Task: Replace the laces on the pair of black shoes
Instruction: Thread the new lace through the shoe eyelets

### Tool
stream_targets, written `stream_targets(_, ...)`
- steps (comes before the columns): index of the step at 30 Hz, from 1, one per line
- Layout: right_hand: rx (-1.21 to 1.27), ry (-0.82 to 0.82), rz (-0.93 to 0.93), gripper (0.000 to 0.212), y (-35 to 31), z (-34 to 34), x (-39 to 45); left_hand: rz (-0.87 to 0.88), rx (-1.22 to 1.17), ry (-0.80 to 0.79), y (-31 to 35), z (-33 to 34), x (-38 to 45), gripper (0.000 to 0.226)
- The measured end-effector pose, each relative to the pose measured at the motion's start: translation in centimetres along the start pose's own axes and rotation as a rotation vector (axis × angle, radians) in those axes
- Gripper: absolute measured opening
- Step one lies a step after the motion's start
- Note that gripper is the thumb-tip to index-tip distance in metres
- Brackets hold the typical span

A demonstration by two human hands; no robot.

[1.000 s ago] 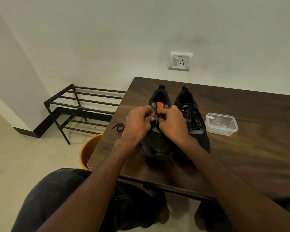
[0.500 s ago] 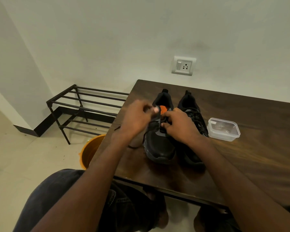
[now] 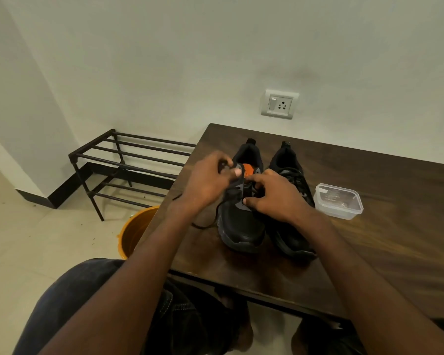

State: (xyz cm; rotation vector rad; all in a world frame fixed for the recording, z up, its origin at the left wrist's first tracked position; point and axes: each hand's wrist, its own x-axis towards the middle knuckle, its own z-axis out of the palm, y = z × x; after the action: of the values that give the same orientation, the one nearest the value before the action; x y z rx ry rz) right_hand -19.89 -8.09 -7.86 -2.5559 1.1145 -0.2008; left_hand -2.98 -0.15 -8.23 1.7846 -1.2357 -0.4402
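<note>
Two black shoes stand side by side on the dark wooden worktop (image 3: 385,247), toes toward the person. The left hand (image 3: 207,183) pinches a black lace (image 3: 225,165) above the left shoe (image 3: 241,213), its grip narrow on the strand; a loop of lace trails onto the worktop beside that shoe. The right hand (image 3: 276,198) rests on the same shoe's eyelets, fingers curled there, though whether they pinch lace cannot be told. The right shoe (image 3: 290,226) is laced. A clear lidded box (image 3: 338,201) sits just beside it. A rack (image 3: 128,170) and an orange bucket (image 3: 136,231) stand on the floor.
</note>
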Motion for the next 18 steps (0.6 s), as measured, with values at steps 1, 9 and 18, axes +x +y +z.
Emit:
stream_targets(1, -0.004, 0.008, -0.005, 0.064, -0.1, 0.0, 0.1, 0.005, 0.097, -0.064, -0.6, 0.9, -0.2, 0.014)
stream_targets(9, -0.025, 0.004, 0.014, 0.07, -0.2, -0.1, 0.0, -0.183, -0.823, 0.204, 1.3, 0.0, -0.3, 0.015)
stream_targets(18, -0.052, 0.037, 0.027, 0.065, -0.4, 0.1, -0.1, 0.024, 0.156, -0.084, -1.5, 1.6, -0.9, 0.012)
